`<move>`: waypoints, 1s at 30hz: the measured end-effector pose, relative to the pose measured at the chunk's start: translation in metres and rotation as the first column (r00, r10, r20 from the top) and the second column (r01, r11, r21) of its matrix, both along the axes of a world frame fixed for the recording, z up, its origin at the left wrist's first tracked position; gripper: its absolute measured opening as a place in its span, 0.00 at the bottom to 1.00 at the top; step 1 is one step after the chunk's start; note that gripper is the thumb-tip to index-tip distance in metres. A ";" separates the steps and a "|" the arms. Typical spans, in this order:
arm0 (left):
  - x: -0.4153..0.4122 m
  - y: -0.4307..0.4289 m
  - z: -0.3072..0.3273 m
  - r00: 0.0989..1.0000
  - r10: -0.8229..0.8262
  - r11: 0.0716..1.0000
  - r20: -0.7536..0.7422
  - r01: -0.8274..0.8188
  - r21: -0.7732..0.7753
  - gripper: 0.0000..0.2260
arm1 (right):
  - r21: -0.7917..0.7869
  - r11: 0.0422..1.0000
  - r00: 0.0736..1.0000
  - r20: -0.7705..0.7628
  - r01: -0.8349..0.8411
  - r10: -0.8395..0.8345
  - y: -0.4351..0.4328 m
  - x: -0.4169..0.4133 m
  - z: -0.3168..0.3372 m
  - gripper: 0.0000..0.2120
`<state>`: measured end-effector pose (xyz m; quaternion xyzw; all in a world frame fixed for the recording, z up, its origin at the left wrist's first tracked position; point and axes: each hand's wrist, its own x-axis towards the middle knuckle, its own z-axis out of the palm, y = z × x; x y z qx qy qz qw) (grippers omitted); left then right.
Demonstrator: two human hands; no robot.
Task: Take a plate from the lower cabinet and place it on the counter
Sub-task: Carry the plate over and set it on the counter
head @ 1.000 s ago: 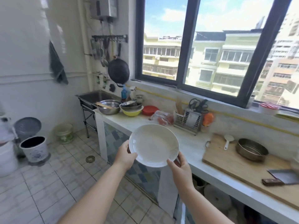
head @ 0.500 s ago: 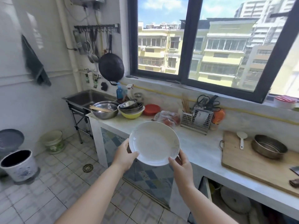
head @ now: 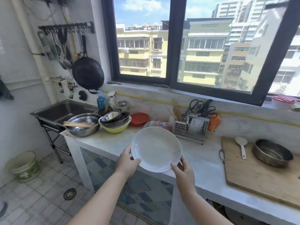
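Observation:
I hold a round white plate (head: 156,149) in both hands, tilted toward me, above the front part of the pale counter (head: 204,166). My left hand (head: 127,163) grips its lower left rim, thumb on top. My right hand (head: 182,170) grips the lower right rim. The plate hangs above the counter, not resting on it. Below the counter, the patterned cabinet front (head: 141,189) shows between my forearms.
Stacked metal bowls (head: 82,124) and a yellow bowl (head: 115,127) sit at the counter's left end beside a sink (head: 65,109). A wire utensil rack (head: 191,127) stands behind the plate. On the right, a wooden board (head: 259,177) carries a metal pan (head: 272,152) and a white spoon (head: 241,145).
The plate has moved forward from in front of the counter edge to over the counter top. My view has come closer and turned left.

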<state>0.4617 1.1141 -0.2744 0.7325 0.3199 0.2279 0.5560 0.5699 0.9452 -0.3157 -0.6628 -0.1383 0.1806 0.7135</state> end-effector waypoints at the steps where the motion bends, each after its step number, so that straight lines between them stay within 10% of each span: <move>1: 0.016 0.006 0.001 1.000 -0.008 1.000 -0.011 0.008 -0.004 0.21 | 0.002 1.000 1.000 -0.001 0.014 -0.014 0.005 0.014 0.000 0.25; 30: 0.302 0.120 -0.119 0.931 -0.358 0.904 -0.077 0.324 -0.278 0.27 | -0.167 0.931 0.936 -0.084 0.324 -0.341 0.086 0.233 -0.086 0.24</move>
